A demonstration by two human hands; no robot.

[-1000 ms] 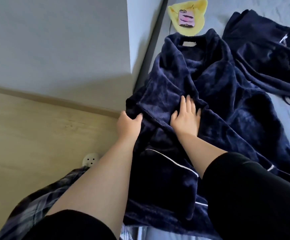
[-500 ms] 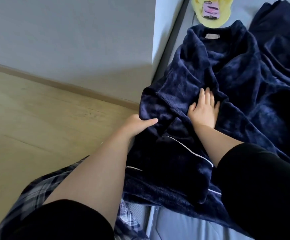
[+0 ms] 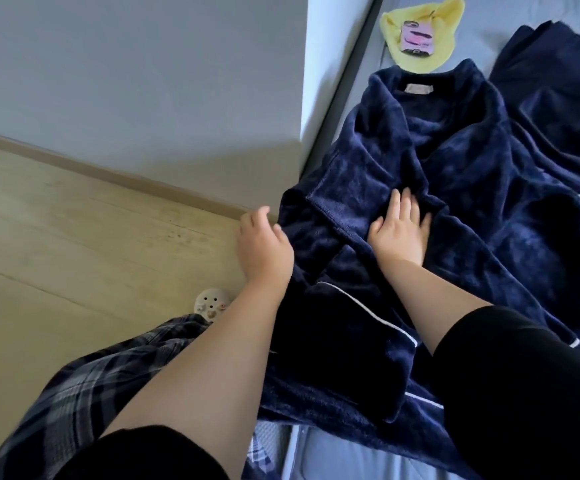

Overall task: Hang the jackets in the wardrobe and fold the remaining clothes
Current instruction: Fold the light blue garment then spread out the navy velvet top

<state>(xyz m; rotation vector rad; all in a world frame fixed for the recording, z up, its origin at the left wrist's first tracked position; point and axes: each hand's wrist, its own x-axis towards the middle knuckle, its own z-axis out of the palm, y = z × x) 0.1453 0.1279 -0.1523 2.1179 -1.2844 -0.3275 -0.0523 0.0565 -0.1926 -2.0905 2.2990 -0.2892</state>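
On the bed edge: folding of the navy fleece robe at an early stage.
Navy fleece robe (image 3: 454,188) lies spread across the grey bed (image 3: 333,455), collar label up, one side hanging over the edge toward the wooden floor (image 3: 74,254). Right hand (image 3: 401,233) presses flat on the robe front, fingers straight and close together. Left hand (image 3: 264,249) hovers at the robe's left edge, fingers loosely curled, holding nothing visible. No completed fold shows. A second navy garment (image 3: 565,109) lies unfolded near the robe; no wardrobe or hung jacket is in view, so most of the task appears outstanding. A phone (image 3: 416,39) rests on a yellow cloth (image 3: 444,15).
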